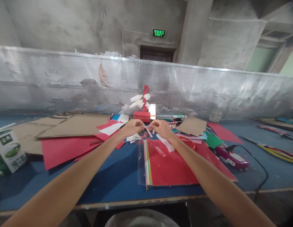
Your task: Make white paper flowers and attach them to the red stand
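My left hand (136,125) and my right hand (158,126) meet over the middle of the table, fingertips pinched close together. Between them shows a small white piece (147,127), too small to tell what it is; both hands seem to grip it. Just below the fingers is a short, pale pinkish stick-like thing (149,132), which I cannot make out clearly. White scraps (134,137) lie beside my left hand. Behind the hands stands a red paper construction (142,116) with an upright red loop and white flower-like pieces (136,102) on it.
Red sheets in a clear sleeve (172,167) lie in front. Cardboard (75,126) and red paper (66,149) are at left, with a milk carton (9,153). At right are a purple corded device (232,157) and yellow-handled scissors or pliers (276,151). A perforated metal screen (196,88) rises behind.
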A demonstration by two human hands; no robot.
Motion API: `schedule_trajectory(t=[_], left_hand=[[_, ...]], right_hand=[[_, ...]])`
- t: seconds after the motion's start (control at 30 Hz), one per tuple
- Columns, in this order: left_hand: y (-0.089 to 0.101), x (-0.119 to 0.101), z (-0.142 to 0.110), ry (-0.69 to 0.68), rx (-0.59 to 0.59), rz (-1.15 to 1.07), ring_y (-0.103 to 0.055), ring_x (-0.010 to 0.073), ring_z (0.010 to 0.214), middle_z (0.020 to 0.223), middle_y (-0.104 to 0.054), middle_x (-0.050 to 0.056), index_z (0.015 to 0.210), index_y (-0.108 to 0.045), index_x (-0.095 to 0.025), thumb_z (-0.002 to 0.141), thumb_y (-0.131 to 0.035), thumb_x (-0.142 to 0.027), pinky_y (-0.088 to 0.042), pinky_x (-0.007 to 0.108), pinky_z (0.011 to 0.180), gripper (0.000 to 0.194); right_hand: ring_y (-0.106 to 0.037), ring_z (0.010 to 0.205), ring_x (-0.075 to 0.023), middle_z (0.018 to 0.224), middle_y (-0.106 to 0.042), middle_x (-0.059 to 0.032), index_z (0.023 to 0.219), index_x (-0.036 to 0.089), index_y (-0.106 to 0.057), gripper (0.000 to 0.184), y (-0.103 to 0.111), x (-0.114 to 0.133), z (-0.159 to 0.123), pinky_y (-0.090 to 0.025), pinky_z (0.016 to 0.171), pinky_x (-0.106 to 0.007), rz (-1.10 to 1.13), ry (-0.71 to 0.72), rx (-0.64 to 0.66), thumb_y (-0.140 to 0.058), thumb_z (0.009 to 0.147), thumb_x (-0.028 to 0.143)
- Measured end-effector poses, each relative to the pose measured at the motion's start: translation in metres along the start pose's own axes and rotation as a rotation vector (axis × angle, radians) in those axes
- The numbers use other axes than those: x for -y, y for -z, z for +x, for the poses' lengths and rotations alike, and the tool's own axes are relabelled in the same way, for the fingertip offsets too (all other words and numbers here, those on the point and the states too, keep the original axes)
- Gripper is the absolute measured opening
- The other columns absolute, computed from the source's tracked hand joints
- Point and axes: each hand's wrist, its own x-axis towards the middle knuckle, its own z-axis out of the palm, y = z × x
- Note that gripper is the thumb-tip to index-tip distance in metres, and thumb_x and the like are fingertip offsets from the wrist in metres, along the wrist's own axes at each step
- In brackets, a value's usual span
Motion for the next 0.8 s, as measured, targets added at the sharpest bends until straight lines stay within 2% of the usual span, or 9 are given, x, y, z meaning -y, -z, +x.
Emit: schedule_trajectory(t=[0.2,0.43,0.57,0.67,0.8], left_hand=[[-0.003,-0.005,-0.001,-0.021,-0.003,0.022,-0.061,0.0144,0.065,0.075,-0.07,0.007,0.081,-0.066,-0.013,0.075,-0.065,-0.03,-0.046,0.024,0.059,0.018],[0.001,-0.007,-0.002,-0.046,0.023,0.125,-0.063,0.016,0.069,0.078,-0.071,0.007,0.082,-0.066,-0.014,0.077,-0.062,-0.031,-0.047,0.025,0.063,0.018],[0.01,-0.012,-0.008,-0.067,-0.015,0.413,-0.065,0.0184,0.075,0.084,-0.072,0.006,0.086,-0.068,-0.017,0.081,-0.055,-0.033,-0.046,0.026,0.067,0.021],[0.017,-0.012,-0.013,-0.003,-0.094,0.708,-0.066,0.0214,0.08,0.089,-0.072,0.007,0.087,-0.07,-0.019,0.083,-0.051,-0.032,-0.045,0.027,0.069,0.022],[0.02,-0.002,-0.012,0.083,-0.054,0.863,-0.066,0.0226,0.087,0.094,-0.073,0.006,0.086,-0.072,-0.023,0.083,-0.052,-0.029,-0.045,0.027,0.073,0.021]], right_hand=[[-0.059,0.061,-0.0119,0.063,-0.066,-0.0007,0.069,0.017,-0.063,0.037,0.001,0.01,-0.001,-0.035,0.063,-0.021,-0.199,-0.039,0.022,-0.047,0.096,0.035],[-0.057,0.06,-0.0127,0.058,-0.063,-0.0007,0.068,0.017,-0.062,0.043,0.0,0.011,-0.001,-0.032,0.061,-0.022,-0.28,-0.065,0.103,-0.041,0.098,0.039],[-0.057,0.061,-0.0135,0.064,-0.065,-0.0019,0.074,0.017,-0.067,0.044,0.004,0.007,-0.002,-0.032,0.061,-0.022,-0.288,-0.05,0.093,-0.04,0.098,0.042],[-0.056,0.062,-0.0138,0.066,-0.066,-0.0027,0.077,0.017,-0.068,0.042,0.008,0.005,-0.002,-0.032,0.061,-0.023,-0.308,-0.033,0.07,-0.041,0.097,0.043],[-0.057,0.064,-0.0139,0.069,-0.067,-0.0031,0.075,0.017,-0.067,0.04,0.009,0.004,-0.002,-0.033,0.062,-0.023,-0.347,-0.027,0.075,-0.043,0.096,0.042]])
